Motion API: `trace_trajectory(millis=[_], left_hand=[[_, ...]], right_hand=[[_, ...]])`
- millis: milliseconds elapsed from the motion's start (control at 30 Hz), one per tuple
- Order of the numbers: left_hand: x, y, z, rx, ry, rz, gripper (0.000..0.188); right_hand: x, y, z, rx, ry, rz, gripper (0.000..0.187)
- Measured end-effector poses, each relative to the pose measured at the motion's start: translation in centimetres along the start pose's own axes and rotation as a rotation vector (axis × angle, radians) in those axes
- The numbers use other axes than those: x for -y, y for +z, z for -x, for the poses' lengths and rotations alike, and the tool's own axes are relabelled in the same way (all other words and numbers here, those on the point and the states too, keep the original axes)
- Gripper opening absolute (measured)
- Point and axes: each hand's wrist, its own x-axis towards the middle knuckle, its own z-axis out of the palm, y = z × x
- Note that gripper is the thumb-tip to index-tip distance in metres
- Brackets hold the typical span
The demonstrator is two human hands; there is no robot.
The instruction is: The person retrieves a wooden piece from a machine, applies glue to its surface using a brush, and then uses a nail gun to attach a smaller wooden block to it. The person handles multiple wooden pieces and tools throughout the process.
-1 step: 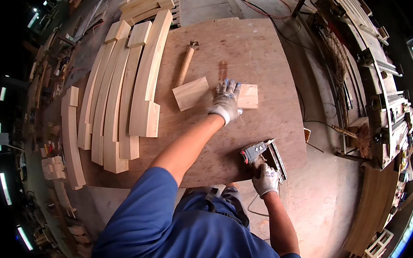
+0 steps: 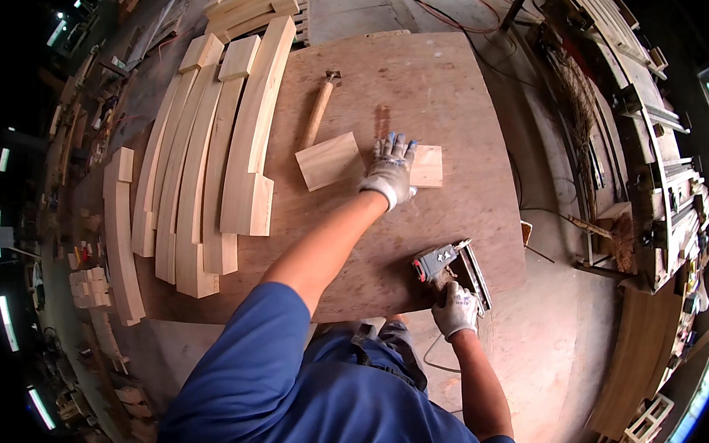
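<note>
- Concrete workshop floor (image 2: pixel 554 339) surrounds the work area.
- Plywood-topped table (image 2: pixel 467 106) stands in front of the person.
- Long, pale curved timbers (image 2: pixel 254 134) lie side by side along its left part.
- Nail gun (image 2: pixel 435 265), grey and red, sits at the near edge, toward the right.
- Hammer (image 2: pixel 319 115) with a wooden handle lies just beyond the left board (image 2: pixel 325 163).
- Left hand (image 2: pixel 390 173), gloved, lies flat, fingers spread, partly covering the smaller-looking right board (image 2: pixel 428 167); pressure I cannot tell.
- Right hand (image 2: pixel 455 310), gloved, grips the nail gun.
</note>
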Motion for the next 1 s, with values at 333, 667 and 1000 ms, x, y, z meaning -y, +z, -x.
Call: trace_trajectory(millis=[333, 667, 1000], left_hand=[[1.6, -0.7, -1.4, 0.143, 0.055, -0.123, 0.105], [3.0, -0.6, 1.7, -0.015, -0.005, 0.047, 0.119], [16.6, 0.4, 7.4, -0.152, -0.186, -0.066, 0.129]], right_hand=[[0.0, 0.6, -0.2, -0.022, 0.008, -0.013, 0.033], [0.0, 0.7, -0.2, -0.055, -0.005, -0.012, 0.039], [-0.5, 1.7, -0.3, -0.048, -0.031, -0.012, 0.04]])
